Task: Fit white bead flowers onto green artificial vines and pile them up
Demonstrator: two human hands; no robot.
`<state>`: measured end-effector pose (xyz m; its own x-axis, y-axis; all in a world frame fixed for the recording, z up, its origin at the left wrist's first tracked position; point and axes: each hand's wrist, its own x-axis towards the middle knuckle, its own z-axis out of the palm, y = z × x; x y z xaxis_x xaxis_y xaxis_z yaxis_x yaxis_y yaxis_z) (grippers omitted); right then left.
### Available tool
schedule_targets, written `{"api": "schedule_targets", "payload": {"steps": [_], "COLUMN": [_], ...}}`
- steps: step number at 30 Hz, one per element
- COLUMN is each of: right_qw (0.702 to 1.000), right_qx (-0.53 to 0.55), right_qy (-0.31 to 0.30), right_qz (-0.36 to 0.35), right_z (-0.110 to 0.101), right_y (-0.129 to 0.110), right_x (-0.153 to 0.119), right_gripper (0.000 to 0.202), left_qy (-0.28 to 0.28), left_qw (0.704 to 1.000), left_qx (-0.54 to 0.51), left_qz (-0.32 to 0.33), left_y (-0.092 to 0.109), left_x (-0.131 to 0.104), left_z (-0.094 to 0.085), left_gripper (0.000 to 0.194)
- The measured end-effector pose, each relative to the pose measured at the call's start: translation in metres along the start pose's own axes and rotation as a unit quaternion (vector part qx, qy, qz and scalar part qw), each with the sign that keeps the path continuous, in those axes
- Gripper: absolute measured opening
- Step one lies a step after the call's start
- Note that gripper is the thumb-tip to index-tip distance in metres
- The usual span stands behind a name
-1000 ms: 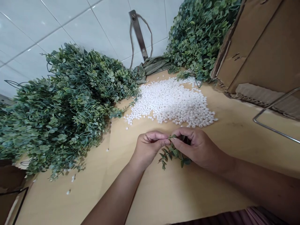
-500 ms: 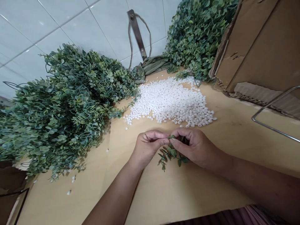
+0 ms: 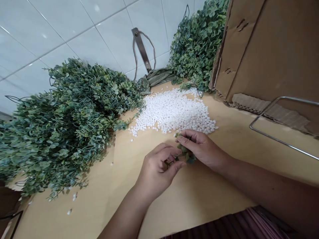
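A green sprig (image 3: 190, 158) is pinched between the thumb and fingers of the right hand (image 3: 200, 147), over the table (image 3: 211, 196), on the near side of the white beads (image 3: 171, 111). The left hand (image 3: 155, 167) is placed beside it, with thumb and fingertips parted; whether the sprig is touched cannot be told.

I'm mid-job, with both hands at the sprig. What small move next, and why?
Probably close the left hand gently on the sprig: its fingers stand apart beside the leaves, and only the right hand seems to grip it, so a second hold would likely steady it.
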<state>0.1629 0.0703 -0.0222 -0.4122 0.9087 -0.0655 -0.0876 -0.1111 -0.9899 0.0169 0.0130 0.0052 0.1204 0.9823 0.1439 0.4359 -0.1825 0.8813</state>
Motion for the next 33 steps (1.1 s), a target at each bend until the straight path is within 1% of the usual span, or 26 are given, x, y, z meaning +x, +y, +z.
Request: {"api": "schedule_targets", "payload": {"steps": [2, 5, 8, 13, 16, 19, 21, 23, 28, 30, 33], "right_qw": [1.000, 1.000, 1.000, 0.999, 0.999, 1.000, 0.998, 0.998, 0.998, 0.998, 0.998], "right_qx": [0.007, 0.022, 0.019, 0.037, 0.040, 0.021, 0.004, 0.001, 0.017, 0.010, 0.002], "right_qy": [0.005, 0.000, 0.005, 0.007, -0.008, -0.011, -0.006, -0.015, -0.034, -0.036, -0.045], "right_qz": [0.005, 0.021, 0.012, 0.022, 0.022, -0.020, -0.057, -0.068, -0.051, -0.046, -0.042], "right_z": [0.000, 0.001, 0.001, 0.001, 0.002, 0.003, 0.003, 0.004, 0.002, 0.001, -0.002], "right_y": [0.000, 0.001, 0.001, 0.000, 0.000, 0.002, 0.004, 0.005, 0.003, 0.001, -0.005], "right_x": [-0.001, -0.001, -0.002, -0.003, -0.003, -0.004, -0.005, -0.006, -0.005, -0.005, -0.008], "right_gripper": [0.031, 0.033, 0.035, 0.038, 0.038, 0.031, 0.023, 0.017, 0.013, 0.012, 0.008], "left_qy": [-0.003, 0.009, 0.019, 0.028, 0.040, 0.078, 0.089, 0.074, 0.024, 0.021, 0.036], "left_qw": [1.000, 1.000, 0.999, 0.999, 0.998, 0.996, 0.993, 0.995, 0.999, 0.999, 0.995], "left_qx": [0.020, 0.017, 0.008, 0.042, 0.033, -0.022, -0.055, -0.055, 0.000, 0.023, 0.064], "left_qz": [-0.002, -0.022, -0.024, -0.017, -0.019, -0.036, -0.046, -0.036, 0.025, 0.040, 0.065], "left_y": [-0.002, -0.005, -0.005, -0.002, 0.000, 0.000, -0.002, -0.003, -0.004, -0.005, -0.008], "left_x": [0.000, 0.003, 0.003, 0.002, 0.003, 0.005, 0.005, 0.005, 0.004, 0.004, 0.004], "left_z": [0.005, 0.010, 0.012, 0.013, 0.011, 0.005, -0.001, -0.005, -0.007, -0.007, -0.009], "left_gripper": [0.011, 0.006, 0.003, 0.004, 0.005, 0.002, 0.008, 0.015, 0.015, 0.014, 0.012]}}
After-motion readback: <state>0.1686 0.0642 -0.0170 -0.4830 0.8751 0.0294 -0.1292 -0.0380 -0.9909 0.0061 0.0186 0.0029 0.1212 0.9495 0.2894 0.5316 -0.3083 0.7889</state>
